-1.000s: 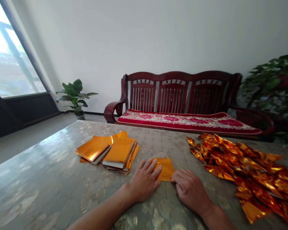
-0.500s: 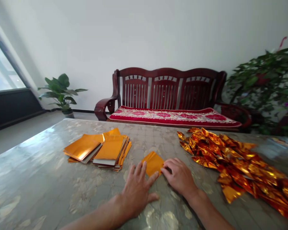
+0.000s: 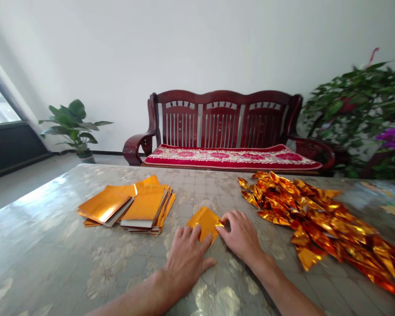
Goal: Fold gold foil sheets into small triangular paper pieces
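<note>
A sheet of gold foil paper lies flat on the table in front of me, turned so a corner points away. My left hand rests on its lower left part with fingers spread, pressing it down. At the sheet's right corner, my right hand pinches the foil between thumb and index finger; that corner looks bent up. Left of the hands sit stacks of flat gold foil paper. A heap of folded gold foil pieces spreads out to the right.
The table has a patterned, glossy cover. Behind it stands a dark red wooden bench with a red and white seat cover. A potted plant is at the left, a leafy plant at the right. Clear plastic lies at the far right.
The view has shifted slightly to the right. My right hand still holds the sheet's right corner, where more bent foil now shows. My left hand stays spread on the sheet.
</note>
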`<state>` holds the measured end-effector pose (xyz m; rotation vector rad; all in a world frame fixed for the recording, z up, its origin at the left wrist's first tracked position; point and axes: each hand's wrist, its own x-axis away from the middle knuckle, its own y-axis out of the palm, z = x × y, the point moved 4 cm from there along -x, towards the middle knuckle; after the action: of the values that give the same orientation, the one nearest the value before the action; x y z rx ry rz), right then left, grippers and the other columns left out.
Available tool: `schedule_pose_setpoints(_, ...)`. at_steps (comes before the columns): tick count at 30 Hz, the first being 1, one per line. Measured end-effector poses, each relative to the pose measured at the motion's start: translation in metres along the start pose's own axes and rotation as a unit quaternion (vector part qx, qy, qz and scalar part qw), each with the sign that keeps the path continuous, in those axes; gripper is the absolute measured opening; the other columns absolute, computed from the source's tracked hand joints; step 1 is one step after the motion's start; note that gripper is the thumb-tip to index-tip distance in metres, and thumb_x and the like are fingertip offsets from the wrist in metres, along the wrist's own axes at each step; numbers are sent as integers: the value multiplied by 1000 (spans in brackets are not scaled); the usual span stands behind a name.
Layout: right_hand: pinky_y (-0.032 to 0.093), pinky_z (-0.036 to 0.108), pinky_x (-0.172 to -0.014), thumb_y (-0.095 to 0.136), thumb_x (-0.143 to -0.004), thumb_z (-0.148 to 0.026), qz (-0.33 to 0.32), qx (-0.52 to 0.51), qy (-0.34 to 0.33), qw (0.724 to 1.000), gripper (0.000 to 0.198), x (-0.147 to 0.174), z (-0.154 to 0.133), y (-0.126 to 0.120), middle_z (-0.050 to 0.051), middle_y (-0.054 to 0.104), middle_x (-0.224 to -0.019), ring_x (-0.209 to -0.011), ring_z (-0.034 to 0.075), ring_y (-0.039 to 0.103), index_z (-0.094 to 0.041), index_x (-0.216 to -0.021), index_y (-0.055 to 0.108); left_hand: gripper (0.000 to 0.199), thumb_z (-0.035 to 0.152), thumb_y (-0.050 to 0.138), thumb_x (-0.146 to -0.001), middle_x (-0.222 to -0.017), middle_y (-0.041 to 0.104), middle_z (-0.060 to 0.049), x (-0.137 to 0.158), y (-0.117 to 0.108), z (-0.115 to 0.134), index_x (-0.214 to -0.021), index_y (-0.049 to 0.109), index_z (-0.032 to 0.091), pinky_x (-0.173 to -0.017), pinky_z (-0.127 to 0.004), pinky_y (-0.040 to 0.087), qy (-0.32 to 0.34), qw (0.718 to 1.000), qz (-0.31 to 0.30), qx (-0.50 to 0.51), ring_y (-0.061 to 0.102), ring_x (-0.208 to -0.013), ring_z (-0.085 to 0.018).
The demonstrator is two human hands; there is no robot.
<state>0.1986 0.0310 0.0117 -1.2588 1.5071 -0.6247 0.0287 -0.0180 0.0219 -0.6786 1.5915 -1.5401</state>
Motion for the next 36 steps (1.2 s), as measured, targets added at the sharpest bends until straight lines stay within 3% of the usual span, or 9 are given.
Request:
schedule_pose_setpoints(4, 42, 31, -70, 62, -79, -21, -12, -60, 28, 998, 5, 0, 3, 3, 0, 65, -80, -80, 20, 58, -23, -82, 59, 21, 42, 51, -94, -107, 62, -4, -7, 1, -4, -103, 64, 27, -85, -42, 48, 9, 999, 15, 34, 58, -97, -24)
schedule_pose_setpoints(7, 45, 29, -72, 61, -78, -18, 15, -129, 22, 991, 17, 1, 2, 1, -1, 65, -83, -79, 18, 61, -23, -94, 59, 19, 31, 52, -95, -115, 62, -4, -10, 1, -12, -110, 61, 27, -88, -37, 50, 8, 994, 74, 82, 60, -99, -20)
schedule_pose_setpoints(12, 46, 32, -77, 61, -84, -18, 136, -140, -131, 972, 21, 10, -20, -19, 0, 65, -84, -81, 18, 61, -23, -104, 57, 44, 19, 45, -97, -137, 51, -10, -7, -11, -21, -140, 40, 22, -98, -29, 48, 51, 960, 247, 121, 55, -119, -18)
schedule_pose_setpoints(16, 45, 32, -73, 61, -87, -15, 179, -129, -235, 947, 16, 21, -38, -31, 1, 66, -82, -77, 18, 59, -22, -101, 56, 48, 19, 46, -97, -131, 56, -11, -6, -17, -20, -144, 35, 20, -94, -29, 51, 91, 950, 270, 127, 59, -113, -18)
schedule_pose_setpoints(22, 47, 31, -76, 66, -85, -17, 166, -176, -251, 937, 24, 23, -46, -33, 1, 67, -87, -81, 18, 61, -23, -105, 54, 17, 19, 51, -95, -87, 64, -2, -9, -21, -27, -106, 63, 23, -72, -23, 51, 82, 936, 276, 204, 62, -78, -13)
schedule_pose_setpoints(27, 47, 37, -83, 79, -72, -30, 108, -136, -200, 964, 52, 18, -45, -28, 6, 66, -103, -94, 24, 60, -21, -116, 53, 10, 11, 56, -90, -85, 62, -1, -10, -19, -45, -91, 60, 20, -77, -23, 48, 13, 865, 366, 344, 61, -83, -13)
schedule_pose_setpoints(32, 43, 36, -84, 68, -84, -24, 149, -74, -229, 959, 28, 19, -42, -32, 6, 67, -99, -94, 23, 57, -19, -110, 59, 9, 11, 57, -88, -97, 65, -3, -17, -1, -49, -90, 57, 20, -82, -26, 49, 5, 822, 310, 478, 62, -94, -15)
schedule_pose_setpoints(34, 41, 34, -81, 61, -89, -18, 159, -45, -241, 956, 11, 19, -39, -32, 4, 68, -91, -89, 20, 55, -21, -99, 63, 10, 9, 56, -87, -99, 65, -4, -19, 5, -50, -88, 56, 20, -82, -26, 49, 4, 830, 274, 485, 63, -95, -16)
schedule_pose_setpoints(36, 39, 33, -77, 58, -91, -17, 156, -19, -245, 957, 10, 18, -37, -32, 3, 67, -84, -84, 19, 54, -22, -89, 66, 13, 7, 57, -84, -102, 64, -4, -20, 7, -51, -87, 57, 20, -82, -27, 48, -3, 866, 248, 434, 62, -96, -16)
